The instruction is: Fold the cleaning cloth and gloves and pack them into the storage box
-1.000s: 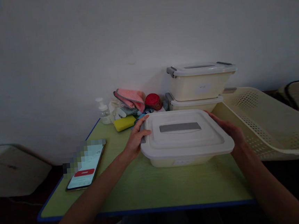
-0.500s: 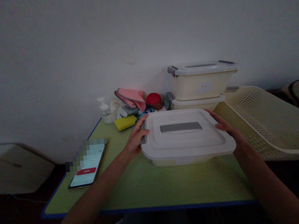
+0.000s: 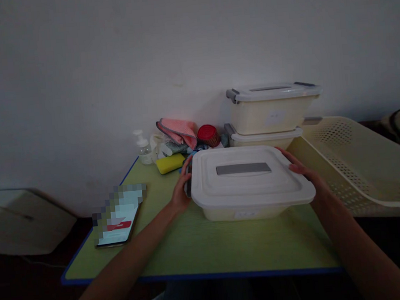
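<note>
A cream storage box (image 3: 240,213) with a white lid (image 3: 245,188) and a grey handle strip stands on the green table in front of me. My left hand (image 3: 181,187) is at its left end, fingers curled on the dark grey latch (image 3: 188,181), which hangs partly hidden behind the hand. At the opposite end, my right hand (image 3: 307,178) grips the box with the thumb near the lid's edge; its other fingers are mostly hidden. The lid sits flat on the box.
Two similar boxes (image 3: 269,116) are stacked behind, beside a large perforated basket (image 3: 368,154). Along the back lie a pump bottle (image 3: 145,150), a pink cloth (image 3: 179,129), a red roll (image 3: 208,135) and a yellow sponge (image 3: 170,164). A phone (image 3: 120,222) lies left on the table (image 3: 230,254).
The left latch has swung down from the lid's edge, and my left thumb has moved off the top of it. My right hand stays in place on the box.
</note>
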Motion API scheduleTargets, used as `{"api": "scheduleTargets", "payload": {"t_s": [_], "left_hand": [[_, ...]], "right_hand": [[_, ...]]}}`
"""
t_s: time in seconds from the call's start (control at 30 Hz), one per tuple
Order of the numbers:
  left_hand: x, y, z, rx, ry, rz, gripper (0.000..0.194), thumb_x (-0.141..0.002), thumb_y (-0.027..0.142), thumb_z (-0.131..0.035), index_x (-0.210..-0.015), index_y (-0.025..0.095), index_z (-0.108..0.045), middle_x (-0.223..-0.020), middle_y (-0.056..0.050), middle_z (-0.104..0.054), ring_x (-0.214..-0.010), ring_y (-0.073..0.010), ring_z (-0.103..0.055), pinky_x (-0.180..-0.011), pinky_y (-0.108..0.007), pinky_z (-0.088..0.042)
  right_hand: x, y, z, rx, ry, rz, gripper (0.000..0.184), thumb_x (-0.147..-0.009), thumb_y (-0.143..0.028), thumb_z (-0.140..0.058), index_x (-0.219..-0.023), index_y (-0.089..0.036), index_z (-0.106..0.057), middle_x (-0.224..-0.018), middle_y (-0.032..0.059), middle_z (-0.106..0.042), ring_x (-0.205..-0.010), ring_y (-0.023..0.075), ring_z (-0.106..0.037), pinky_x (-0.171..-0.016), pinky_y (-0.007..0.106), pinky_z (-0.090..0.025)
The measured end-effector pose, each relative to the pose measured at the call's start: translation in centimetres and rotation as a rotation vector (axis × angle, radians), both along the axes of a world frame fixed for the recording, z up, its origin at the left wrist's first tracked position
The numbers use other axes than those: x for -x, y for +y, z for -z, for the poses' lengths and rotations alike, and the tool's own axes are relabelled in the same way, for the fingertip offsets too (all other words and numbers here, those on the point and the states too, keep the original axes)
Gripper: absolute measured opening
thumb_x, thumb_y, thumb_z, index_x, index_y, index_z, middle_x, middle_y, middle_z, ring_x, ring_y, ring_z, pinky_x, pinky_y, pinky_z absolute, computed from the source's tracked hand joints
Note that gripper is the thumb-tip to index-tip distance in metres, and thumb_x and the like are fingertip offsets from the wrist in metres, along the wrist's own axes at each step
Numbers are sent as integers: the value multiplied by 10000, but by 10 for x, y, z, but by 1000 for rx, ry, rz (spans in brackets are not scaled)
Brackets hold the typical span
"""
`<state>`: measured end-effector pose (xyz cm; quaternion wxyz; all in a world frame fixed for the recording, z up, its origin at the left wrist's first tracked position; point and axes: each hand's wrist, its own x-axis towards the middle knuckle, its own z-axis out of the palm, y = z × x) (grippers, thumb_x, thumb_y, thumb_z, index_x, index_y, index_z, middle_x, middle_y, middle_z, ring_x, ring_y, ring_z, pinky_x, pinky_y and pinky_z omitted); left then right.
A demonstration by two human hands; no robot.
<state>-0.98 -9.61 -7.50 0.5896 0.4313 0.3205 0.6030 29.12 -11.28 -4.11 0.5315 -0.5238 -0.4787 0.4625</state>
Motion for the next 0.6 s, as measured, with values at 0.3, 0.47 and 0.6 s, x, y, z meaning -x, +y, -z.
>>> {"api": "scheduleTargets", "payload": {"t_s": [0.3, 0.47, 0.6], "left_hand": [[6, -3, 10, -431, 200, -327, 285, -754, 289, -579, -1018, 255, -679, -1193, -6, -629, -1199, -204, -504, -1070, -339, -316], [11, -4, 13, -535, 321, -423, 215, -792, 312, -573, -937, 252, -719, -1122, -22, -673, -1135, -212, -562, -1098, -406, -276], [14, 1, 22, -630, 359, -443, 280, -802, 400, -559, -1002, 265, -700, -1148, -35, -660, -1147, -227, -562, -1108, -443, -249]], "right_hand": [[-5, 0, 5, -395, -97, 269, 121, -601, -323, -717, -671, -252, -648, -986, 35, -700, -1016, 252, -616, -930, 409, -450], [-8, -4, 12, -424, -145, 370, 158, -642, -372, -710, -681, -219, -706, -819, 45, -731, -787, 242, -673, -773, 416, -530], [-13, -2, 21, -483, -124, 324, 229, -702, -444, -630, -680, -239, -730, -871, 23, -734, -882, 247, -669, -869, 421, -499]]}}
